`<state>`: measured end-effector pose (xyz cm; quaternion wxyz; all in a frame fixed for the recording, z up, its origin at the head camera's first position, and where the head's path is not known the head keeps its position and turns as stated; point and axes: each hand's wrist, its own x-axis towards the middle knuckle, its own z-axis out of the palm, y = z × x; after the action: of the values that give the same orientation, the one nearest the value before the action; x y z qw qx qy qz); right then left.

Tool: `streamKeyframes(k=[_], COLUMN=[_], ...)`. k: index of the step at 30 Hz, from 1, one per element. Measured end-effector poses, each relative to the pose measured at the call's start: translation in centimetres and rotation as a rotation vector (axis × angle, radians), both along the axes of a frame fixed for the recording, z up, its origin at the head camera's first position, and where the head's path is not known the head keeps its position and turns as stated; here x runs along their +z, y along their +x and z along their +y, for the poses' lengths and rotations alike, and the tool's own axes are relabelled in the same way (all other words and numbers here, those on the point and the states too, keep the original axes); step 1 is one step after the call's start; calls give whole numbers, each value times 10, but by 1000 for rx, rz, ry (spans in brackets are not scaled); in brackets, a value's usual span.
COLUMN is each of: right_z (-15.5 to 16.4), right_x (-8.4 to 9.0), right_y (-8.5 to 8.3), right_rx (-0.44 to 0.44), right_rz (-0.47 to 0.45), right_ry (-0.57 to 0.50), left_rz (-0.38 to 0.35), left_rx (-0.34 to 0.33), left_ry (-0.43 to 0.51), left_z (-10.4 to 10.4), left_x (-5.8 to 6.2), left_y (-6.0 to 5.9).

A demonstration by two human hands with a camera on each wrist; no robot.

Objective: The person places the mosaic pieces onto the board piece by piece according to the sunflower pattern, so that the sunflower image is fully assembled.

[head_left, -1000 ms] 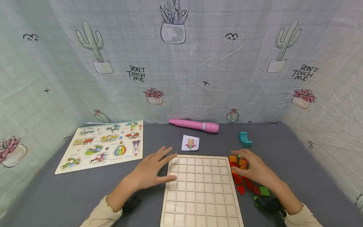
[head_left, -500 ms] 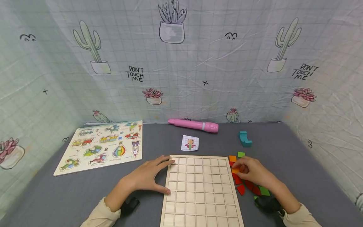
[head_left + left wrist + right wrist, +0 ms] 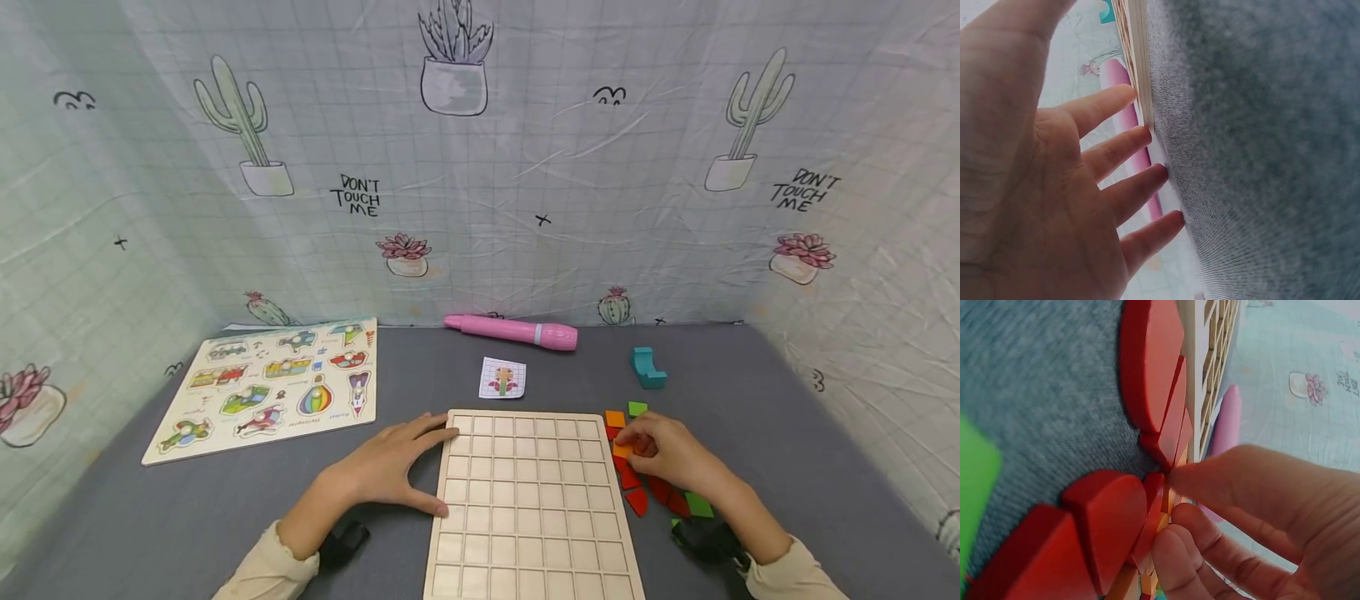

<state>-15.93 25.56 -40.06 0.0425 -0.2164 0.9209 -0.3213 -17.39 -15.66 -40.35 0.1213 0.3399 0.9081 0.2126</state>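
Reading "DON'T TOUCH ME", a backdrop (image 3: 480,175) hangs behind the pale gridded board (image 3: 536,497). Beside it, the right hand (image 3: 670,451) curls at an orange block (image 3: 622,451), pinch unclear; the left hand (image 3: 387,463) lies spread.

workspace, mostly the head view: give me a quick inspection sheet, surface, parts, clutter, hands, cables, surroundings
Surface: grey tabletop, looks flat.
Job's things: grid board, no pieces in its visible cells; red pieces, orange pieces and green pieces loose beside its right edge; pattern card beyond its far edge.
Clutter: vehicle puzzle at far left, pink stick at the back, teal block at far right.
Grip: left hand, fingers spread at the board's left edge; right hand, fingers curled at the loose pieces, whether pinching one is unclear.
Cables: nothing seen.
Surroundings: wrinkled cactus-print cloth behind and at both sides.
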Motion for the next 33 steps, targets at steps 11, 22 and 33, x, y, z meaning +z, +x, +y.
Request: streamKeyframes(k=[11,22,33], right_z=[3,0,0], right_x=[-1,-3,-2], right_y=[-1,1,0], right_rx=[18,23,46], right_rz=[21,19,13], right_ry=[0,-26,-1], left_rz=[-1,7,-9], left_rx=[5,-8,-6], left_ry=[-17,-17,-21], left_z=[4,1,0], left_x=[-2,-3,-2], left_y=[-1,0,0])
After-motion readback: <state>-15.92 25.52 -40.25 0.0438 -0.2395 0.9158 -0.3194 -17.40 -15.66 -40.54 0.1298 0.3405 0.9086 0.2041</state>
